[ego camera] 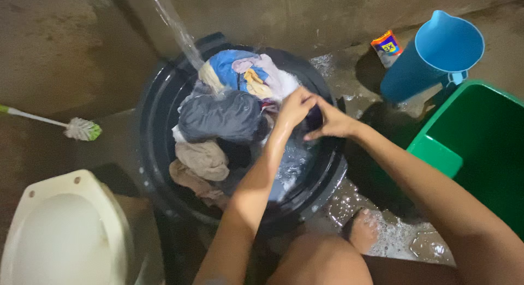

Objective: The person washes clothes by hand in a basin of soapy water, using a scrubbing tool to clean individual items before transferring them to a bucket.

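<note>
Two bare hands meet over a round black wash basin [158, 121] seen from above, at the centre of the view. The left hand [293, 109] and the right hand [331, 121] press together at about three o'clock inside the basin, pinching a dark piece of cloth [313, 117] between them. The left fingers are curled over its top; the right fingers lie nearly flat against it. Most of that cloth is hidden behind the hands, so its shape and colour are hard to make out.

A heap of wet laundry [224, 118] fills the basin: a dark grey garment in the middle, blue, pink and yellow pieces at twelve o'clock, tan ones at seven o'clock. Soapy water [289, 173] shows at five o'clock under the left forearm. A stream of water [177, 31] falls in from eleven o'clock; its source is cut off by the top edge.

At two o'clock stands a blue plastic jug [436, 55], with a small soap packet [386, 45] just beside it. A green tub [480, 137] sits at three o'clock, partly cut off by the right edge. A white toilet bowl [65, 230] occupies seven o'clock, cropped at the bottom, and a brush [82, 129] lies at nine o'clock, its handle running out of view. The person's foot [363, 230] rests on the wet, foamy floor [404, 238] at five o'clock.
</note>
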